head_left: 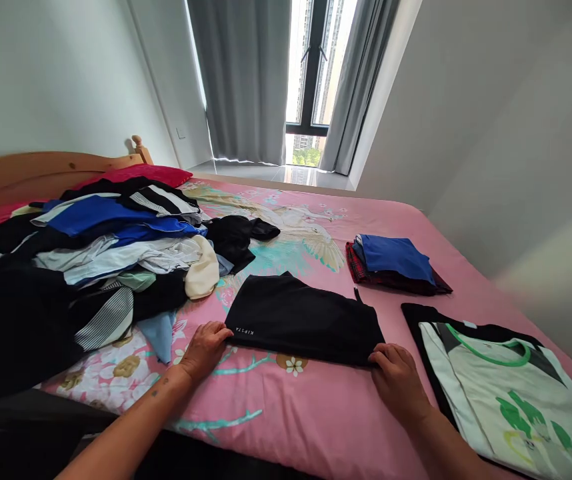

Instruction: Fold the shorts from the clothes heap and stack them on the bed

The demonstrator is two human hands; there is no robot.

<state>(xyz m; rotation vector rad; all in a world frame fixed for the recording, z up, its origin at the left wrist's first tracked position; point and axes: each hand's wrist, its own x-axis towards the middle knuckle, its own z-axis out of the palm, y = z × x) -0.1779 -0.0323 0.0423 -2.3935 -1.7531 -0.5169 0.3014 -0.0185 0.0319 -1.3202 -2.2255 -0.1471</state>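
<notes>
- Pinching the near edge of the black KIPSTA garment [301, 319]: left hand [209, 343] at its left corner, right hand [397, 372] at its right.
- Garment lies flat, between and just beyond the hands, on the pink bedsheet [286, 413].
- Apply equal tension at both corners; the uneven far edge likely needs squaring.
- Set apart: mixed clothes heap [121, 243], left; green-collared T-shirt [491, 380], right; folded stack [396, 260], beyond.

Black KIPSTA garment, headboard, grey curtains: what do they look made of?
Black KIPSTA garment: smooth matte cloth, perhaps a synthetic knit; even dark surface, few creases.
Headboard: wood, likely clear-finished pine; honey tone, dark knot.
Grey curtains: matte fabric, probably dense; soft vertical folds, daylight showing at the edges.
</notes>
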